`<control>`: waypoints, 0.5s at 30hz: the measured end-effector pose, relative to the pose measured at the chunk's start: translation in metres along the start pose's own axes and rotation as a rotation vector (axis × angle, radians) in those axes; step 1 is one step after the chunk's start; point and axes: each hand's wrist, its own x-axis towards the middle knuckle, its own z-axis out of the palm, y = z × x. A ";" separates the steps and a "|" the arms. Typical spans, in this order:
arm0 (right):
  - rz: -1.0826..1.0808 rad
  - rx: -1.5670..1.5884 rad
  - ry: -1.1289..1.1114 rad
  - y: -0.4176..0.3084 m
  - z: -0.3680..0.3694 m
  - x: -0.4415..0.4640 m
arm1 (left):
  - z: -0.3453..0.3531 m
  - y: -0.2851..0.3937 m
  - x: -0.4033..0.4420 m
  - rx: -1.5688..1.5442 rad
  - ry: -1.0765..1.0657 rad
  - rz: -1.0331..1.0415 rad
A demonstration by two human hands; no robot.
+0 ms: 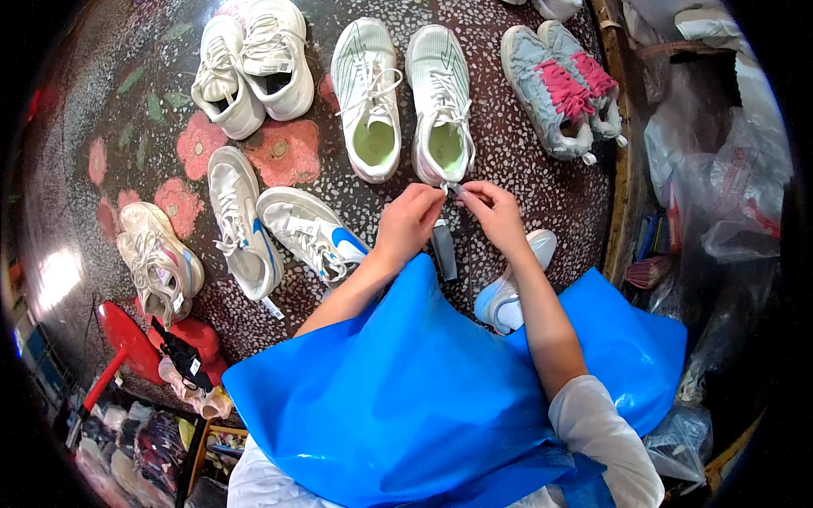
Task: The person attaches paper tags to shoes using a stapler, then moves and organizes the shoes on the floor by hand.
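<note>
My left hand (410, 222) and my right hand (494, 218) meet at the heel of a white sneaker with a pale green lining (446, 110). The fingers of both are pinched on a small whitish strip (451, 189) at the heel, too small to tell whether it is a tag or a pull loop. Left of this shoe stands its matching sneaker (367, 102). Just below my fingers lies a dark grey, flat, oblong object (444, 251), its kind unclear. A blue apron (398, 381) covers my lap.
White sneakers with blue swooshes (313, 233) lie at left, more white sneakers (254, 63) behind them. Grey shoes with pink laces (559, 89) stand at right, near the floor's edge (622, 169). Plastic bags (720, 178) hang beyond. A red stool (127, 343) is at lower left.
</note>
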 end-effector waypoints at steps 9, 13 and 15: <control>0.032 -0.069 -0.078 -0.009 -0.004 -0.005 | 0.009 0.007 -0.001 0.129 -0.088 0.167; -0.010 0.049 -0.066 -0.019 0.004 -0.010 | 0.007 0.007 -0.003 0.088 -0.130 0.118; -0.042 -0.081 -0.058 -0.011 0.000 -0.007 | 0.009 0.006 -0.005 0.030 -0.155 0.040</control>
